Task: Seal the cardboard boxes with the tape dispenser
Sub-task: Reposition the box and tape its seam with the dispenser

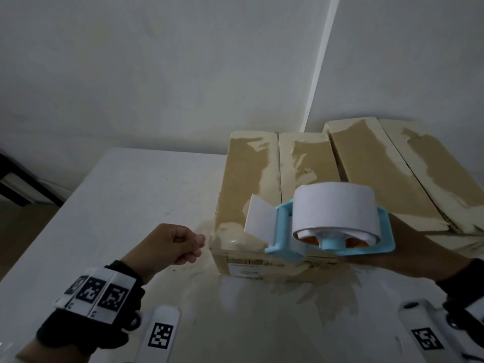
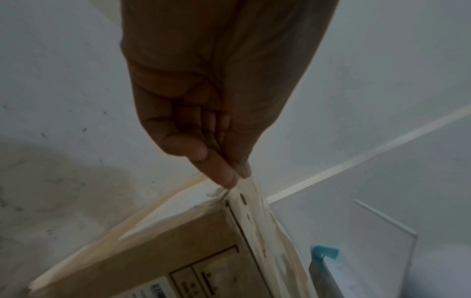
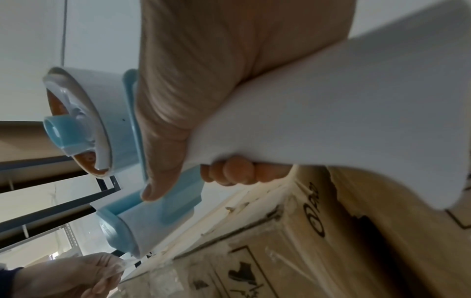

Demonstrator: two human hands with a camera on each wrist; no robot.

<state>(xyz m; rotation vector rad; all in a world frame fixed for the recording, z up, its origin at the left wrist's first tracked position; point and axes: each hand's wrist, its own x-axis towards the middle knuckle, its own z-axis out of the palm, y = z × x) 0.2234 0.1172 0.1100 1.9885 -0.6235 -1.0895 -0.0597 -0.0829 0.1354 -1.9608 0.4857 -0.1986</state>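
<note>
Two cardboard boxes sat side by side on a white table (image 1: 110, 205); the nearer box (image 1: 251, 179) lay at about one o'clock from the head camera's centre, the second box (image 1: 392, 174) at two o'clock, pushed into the corner of the walls, the two touching or almost so along their long sides; both tops showed closed flaps with pale, torn patches where the surface had peeled. The right hand (image 1: 416, 247) clenched round the handle of a light blue tape dispenser (image 1: 330, 231), fingers curled under the white grip and thumb lying along the blue frame, as the right wrist view showed plainly; the dispenser hung above the near edge of the nearer box, its white tape roll (image 1: 335, 208) facing the camera, a short loose tape end (image 1: 259, 218) standing out at nine o'clock from the roll. The left hand (image 1: 170, 244) sat at nine o'clock from the dispenser, by the near left corner of the nearer box; its fingers were curled, thumb and forefinger pressed together at that corner; whether they pinched anything, I could not tell. Both wrists wore black bands with square printed markers.
</note>
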